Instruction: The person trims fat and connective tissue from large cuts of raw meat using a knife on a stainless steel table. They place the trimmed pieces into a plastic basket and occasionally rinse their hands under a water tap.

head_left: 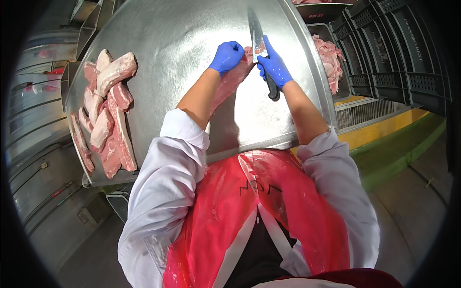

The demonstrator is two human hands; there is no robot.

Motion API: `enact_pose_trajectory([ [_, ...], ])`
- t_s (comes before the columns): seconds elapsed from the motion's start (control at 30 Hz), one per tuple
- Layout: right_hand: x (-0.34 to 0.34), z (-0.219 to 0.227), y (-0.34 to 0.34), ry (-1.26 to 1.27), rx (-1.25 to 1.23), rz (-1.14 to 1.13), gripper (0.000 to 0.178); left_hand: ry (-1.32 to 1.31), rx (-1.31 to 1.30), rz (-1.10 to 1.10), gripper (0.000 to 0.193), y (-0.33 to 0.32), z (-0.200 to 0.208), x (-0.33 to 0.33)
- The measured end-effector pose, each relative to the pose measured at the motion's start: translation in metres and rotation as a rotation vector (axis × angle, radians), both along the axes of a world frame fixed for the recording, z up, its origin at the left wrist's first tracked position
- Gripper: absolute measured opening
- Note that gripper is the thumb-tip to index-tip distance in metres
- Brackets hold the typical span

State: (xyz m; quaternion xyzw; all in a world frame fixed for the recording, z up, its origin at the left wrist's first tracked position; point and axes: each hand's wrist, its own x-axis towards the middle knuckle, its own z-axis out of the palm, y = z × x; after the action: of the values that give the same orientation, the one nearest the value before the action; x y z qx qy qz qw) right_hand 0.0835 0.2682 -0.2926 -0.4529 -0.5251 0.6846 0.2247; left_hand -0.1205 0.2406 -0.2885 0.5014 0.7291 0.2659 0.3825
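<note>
A long strip of raw pink meat lies on the metal table, slanting from near my left forearm up to the knife. My left hand, in a blue glove, has its fingers curled closed at the far end of this strip, gripping its edge. In my right hand, also gloved in blue, is a knife with a black handle. The index finger stretches along the blade, which points away from me and has small meat bits on it. The blade's lower part is beside the strip's far end.
Several pieces of raw meat are heaped at the table's left side. Past the right edge of the metal table stands a tub of meat trimmings. Dark plastic crates stand farther right, above a yellow ledge.
</note>
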Motion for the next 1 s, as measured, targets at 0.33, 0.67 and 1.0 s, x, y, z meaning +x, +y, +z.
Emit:
enact_pose_trajectory([
  [0.33, 0.062, 0.019, -0.067, -0.212, -0.072, 0.299, 0.078, 0.021, 0.145, 0.106, 0.023, -0.019, -0.008, 0.012],
  [0.67, 0.083, 0.005, -0.066, -0.141, -0.059, 0.403, 0.076, 0.167, 0.143, 0.086, 0.028, -0.013, -0.007, -0.006],
  [1.0, 0.048, 0.024, -0.043, -0.218, -0.055, 0.414, 0.070, 0.225, 0.114, 0.019, 0.026, 0.004, 0.011, -0.035],
])
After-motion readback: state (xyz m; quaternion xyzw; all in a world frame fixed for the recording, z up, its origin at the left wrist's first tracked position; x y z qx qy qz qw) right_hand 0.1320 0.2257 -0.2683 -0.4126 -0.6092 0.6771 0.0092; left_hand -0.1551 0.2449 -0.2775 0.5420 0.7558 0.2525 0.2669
